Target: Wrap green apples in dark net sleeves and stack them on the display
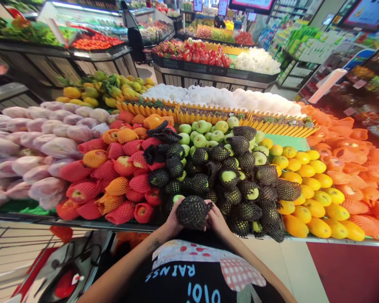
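Observation:
A black-netted apple [192, 213] is held in front of my body, at the near edge of the fruit display. My left hand [174, 219] wraps its left side, fingers closed on it. At the right side, my right hand [217, 219] pinches the gathered end of the black foam net. The net covers most of the fruit inside. Just beyond my hands lies a heap of green apples in black nets [230, 176], with bare green apples [200, 141] behind. Loose black foam nets [164, 131] rest on top at the left of the heap.
Red and orange netted fruit [123, 166] lies left of the heap, pale wrapped fruit [55, 147] farther left. Yellow fruit [316, 206] and orange-netted fruit [360, 155] are to the right. A yellow fence divider [214, 118] runs behind. A shopping cart [28, 256] stands at lower left.

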`<state>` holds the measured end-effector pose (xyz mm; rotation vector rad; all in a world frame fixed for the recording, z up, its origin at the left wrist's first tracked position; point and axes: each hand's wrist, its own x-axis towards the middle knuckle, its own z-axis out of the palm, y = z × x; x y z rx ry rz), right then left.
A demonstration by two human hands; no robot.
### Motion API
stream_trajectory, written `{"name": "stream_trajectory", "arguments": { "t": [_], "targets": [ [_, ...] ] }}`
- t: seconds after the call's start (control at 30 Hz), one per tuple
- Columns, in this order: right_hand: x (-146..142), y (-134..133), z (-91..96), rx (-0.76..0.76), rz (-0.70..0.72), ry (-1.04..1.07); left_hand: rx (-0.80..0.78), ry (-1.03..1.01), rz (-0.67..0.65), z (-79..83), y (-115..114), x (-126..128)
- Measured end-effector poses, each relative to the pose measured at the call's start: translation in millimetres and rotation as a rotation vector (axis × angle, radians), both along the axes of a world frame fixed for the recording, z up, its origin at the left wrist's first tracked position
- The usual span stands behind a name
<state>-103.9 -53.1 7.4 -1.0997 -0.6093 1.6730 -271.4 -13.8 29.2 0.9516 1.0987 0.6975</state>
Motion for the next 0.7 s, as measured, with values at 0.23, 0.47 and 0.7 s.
{"name": "stream_trajectory", "arguments": {
  "t": [0.23,0.47,0.7],
  "targets": [
    [-1,-22,7.2,-0.036,0.059,0.150,0.472,0.306,-0.193,31.2,8,-5],
    [16,-21,18.9,-0.022,-0.207,-0.003,0.683,0.398,-0.190,40.3,24,-3],
    [74,-28,22.4,0.003,-0.446,-0.201,0.778,0.789,-0.153,23.8,55,31]
  ]
}}
